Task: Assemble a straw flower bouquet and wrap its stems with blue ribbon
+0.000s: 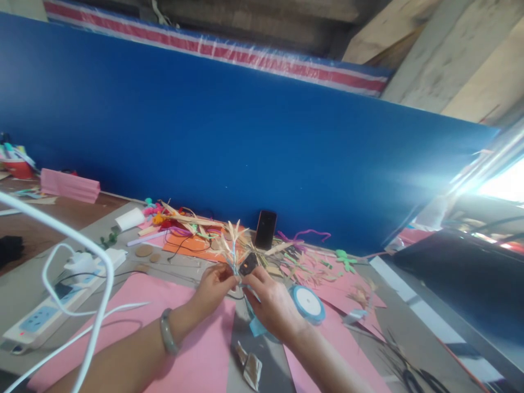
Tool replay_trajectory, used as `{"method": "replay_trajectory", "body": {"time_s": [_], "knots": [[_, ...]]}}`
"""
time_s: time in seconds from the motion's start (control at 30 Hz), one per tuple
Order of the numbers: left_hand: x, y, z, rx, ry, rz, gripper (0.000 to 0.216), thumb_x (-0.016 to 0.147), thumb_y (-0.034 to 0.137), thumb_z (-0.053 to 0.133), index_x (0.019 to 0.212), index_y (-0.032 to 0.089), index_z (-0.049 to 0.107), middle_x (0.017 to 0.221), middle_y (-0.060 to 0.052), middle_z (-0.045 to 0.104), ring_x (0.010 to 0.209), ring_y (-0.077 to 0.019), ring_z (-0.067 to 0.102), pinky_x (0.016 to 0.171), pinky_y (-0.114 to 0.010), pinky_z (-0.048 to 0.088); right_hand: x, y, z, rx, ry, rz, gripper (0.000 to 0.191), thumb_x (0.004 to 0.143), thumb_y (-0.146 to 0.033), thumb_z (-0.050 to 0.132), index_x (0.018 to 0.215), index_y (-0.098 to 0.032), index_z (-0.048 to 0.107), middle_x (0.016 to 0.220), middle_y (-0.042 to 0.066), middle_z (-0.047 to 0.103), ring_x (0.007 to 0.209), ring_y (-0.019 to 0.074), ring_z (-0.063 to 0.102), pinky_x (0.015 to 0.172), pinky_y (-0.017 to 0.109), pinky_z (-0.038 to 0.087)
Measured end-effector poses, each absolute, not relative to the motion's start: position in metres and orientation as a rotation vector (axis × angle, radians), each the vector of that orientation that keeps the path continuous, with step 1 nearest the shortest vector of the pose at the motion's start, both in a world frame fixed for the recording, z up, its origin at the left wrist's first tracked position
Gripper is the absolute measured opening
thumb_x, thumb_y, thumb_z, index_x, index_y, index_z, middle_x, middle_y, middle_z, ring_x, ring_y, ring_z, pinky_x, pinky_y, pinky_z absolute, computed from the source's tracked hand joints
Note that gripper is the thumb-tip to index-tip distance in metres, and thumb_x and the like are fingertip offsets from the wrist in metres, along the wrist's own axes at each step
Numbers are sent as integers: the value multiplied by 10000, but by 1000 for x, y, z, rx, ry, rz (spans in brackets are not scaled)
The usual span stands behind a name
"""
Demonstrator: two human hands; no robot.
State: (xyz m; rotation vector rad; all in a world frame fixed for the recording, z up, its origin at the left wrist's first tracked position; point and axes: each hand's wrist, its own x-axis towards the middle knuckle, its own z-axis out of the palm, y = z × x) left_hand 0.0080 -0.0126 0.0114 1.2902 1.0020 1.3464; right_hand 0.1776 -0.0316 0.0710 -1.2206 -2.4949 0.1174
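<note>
Both my hands meet over the middle of the table. My left hand (219,281) is closed in a pinch around the stem of a dried, straw-coloured flower (233,245) with pointed petals, which stands upright above the fingers. Close beside it, my right hand (266,295) pinches at the same stem. Light blue ribbon (257,326) hangs below the right fingers, whose tips are partly hidden. A blue-rimmed ribbon spool (308,304) lies just right of that hand. Right behind the fingertips is a small black object (248,265) with an orange spot; its kind is unclear.
Pink paper sheets (192,349) lie under my arms. A phone (266,229) leans on the blue partition (245,136). Straw scraps (303,267) spread at the back. Scissors (409,371) lie at front right. A power strip (61,300) and white cable (104,262) occupy the left.
</note>
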Motion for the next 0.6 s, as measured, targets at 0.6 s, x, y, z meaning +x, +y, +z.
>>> {"method": "replay_trajectory", "body": {"time_s": [0.6], "knots": [[10, -16, 19, 1185, 737, 1229, 140, 717, 238, 714, 728, 147, 608, 586, 39, 538, 560, -99, 490, 561, -220, 409, 186, -27, 84, -1177, -2325, 556, 136, 889, -190, 521, 761, -185, 565, 687, 2, 591, 653, 153, 535, 613, 258, 369]]}}
